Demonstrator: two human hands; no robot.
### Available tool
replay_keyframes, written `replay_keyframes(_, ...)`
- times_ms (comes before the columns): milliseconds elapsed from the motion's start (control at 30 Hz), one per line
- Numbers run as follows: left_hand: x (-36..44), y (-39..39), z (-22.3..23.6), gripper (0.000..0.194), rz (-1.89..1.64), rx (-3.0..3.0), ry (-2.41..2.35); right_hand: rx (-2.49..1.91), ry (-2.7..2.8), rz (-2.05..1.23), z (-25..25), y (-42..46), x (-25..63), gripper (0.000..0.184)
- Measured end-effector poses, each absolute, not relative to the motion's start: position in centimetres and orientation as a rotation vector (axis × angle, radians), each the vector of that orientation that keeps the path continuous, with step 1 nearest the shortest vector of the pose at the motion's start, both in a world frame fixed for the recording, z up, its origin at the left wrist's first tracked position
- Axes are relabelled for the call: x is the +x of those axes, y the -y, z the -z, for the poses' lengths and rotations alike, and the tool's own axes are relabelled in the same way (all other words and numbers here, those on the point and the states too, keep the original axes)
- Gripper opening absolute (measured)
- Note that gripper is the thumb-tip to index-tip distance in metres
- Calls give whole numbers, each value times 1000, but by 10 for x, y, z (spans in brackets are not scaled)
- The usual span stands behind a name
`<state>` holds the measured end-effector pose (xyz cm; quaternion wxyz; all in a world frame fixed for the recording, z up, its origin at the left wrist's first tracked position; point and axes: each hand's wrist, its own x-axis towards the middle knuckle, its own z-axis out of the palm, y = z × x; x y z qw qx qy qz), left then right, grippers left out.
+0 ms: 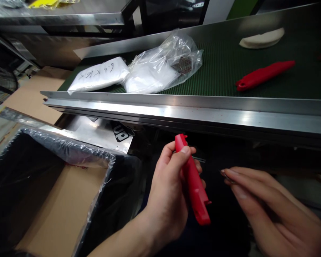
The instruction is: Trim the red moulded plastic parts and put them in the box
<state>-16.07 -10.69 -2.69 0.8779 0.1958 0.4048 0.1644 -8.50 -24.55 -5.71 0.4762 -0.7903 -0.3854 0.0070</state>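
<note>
While the long green conveyor belt (222, 76) fills the top of the view, the action is down below its steel rail (176, 110), right beside a cardboard box (61, 210) lined with a black plastic bag (13, 178). Up on the belt lie a clear plastic bag (160, 67) with something white and a dark patch inside, a white packet (98, 74), a pale curved pad (262, 38) and a loose red handle (264, 75).

Down front, the left hand (168, 189) is closed around a matching red plastic handle (194, 182), thumb pressed on its upper part, tip pointing up toward the rail. A thin dark sliver (198, 159) shows just behind it, too small to call. The right hand (267, 203) sits apart, fingers long and straight, fingertips (227, 172) drawn close together; whether they pinch anything, I can't tell.

Watch the risks: that slick plastic could twist out of the left hand's grip and land in the lined box, anything tiny at those fingertips could vanish into the dark gap under the rail, and a sharp sliver could nick a finger.

Writing next: marker scrawl on the white packet, unreadable beyond what may be a 6. Below the rail, a silver sheet (101, 134) carries big black letters, possibly "up", partly cut off.
</note>
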Motion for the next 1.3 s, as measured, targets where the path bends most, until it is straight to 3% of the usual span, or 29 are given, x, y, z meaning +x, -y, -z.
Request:
replay_keyframes(267, -171, 113, 37, 22, -127, 458, -611, -1878, 1269, 139, 51, 239, -64, 39)
replay_keyframes(900, -177, 126, 45, 40, -58, 392, -423, -1851, 1429, 134, 44, 238, -63, 41)
replay_keyframes(1100, -178, 124, 45, 37, -45, 421, -450, -1831, 1468, 148, 45, 239, -63, 41)
replay_keyframes(1300, -182, 128, 49, 21, -134, 387, -364, -1861, 1421, 244, 54, 240, -56, 40)
